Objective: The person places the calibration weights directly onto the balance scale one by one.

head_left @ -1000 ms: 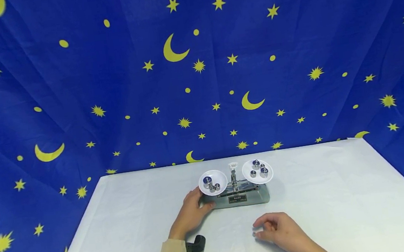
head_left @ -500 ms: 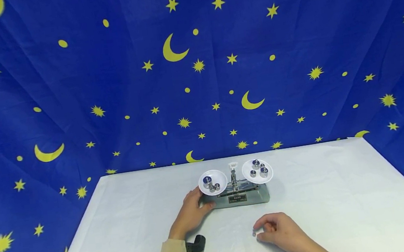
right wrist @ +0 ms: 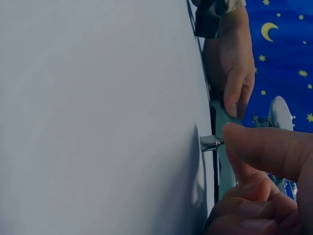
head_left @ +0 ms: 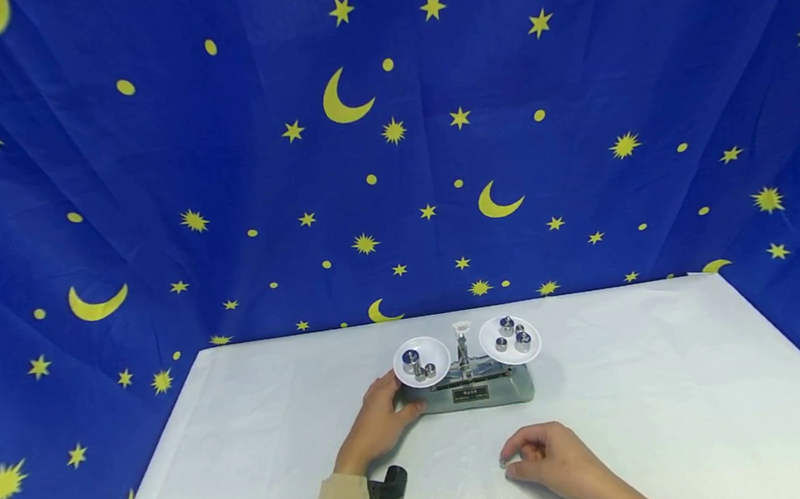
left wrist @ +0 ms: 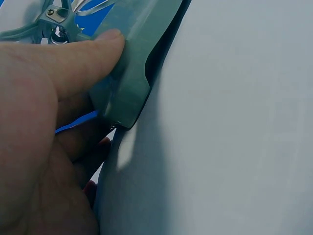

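Note:
A balance scale (head_left: 510, 388) with a grey-green base and two white pans stands near the middle of the table. My left hand (head_left: 375, 425) grips the left end of its base. In the left wrist view the thumb (left wrist: 93, 58) lies along the base, with the other fingers behind it. In front of the scale, my right hand (head_left: 563, 462) pinches the knob of a small metal weight (right wrist: 209, 143) between thumb and index finger. The weight stands upright, its bottom right at the tabletop. The other right fingers are curled in.
Several metal weights sit in the left pan (head_left: 437, 351) and several more in the right pan (head_left: 487, 337). A black wrist device (head_left: 389, 485) is at the left wrist. White sheeting covers the table (head_left: 688, 397); a blue star-print cloth (head_left: 209, 156) hangs behind.
The right thumb and index finger, a little apart from the small weight half a second ago, have come together on its knob. My left hand and the scale have stayed put.

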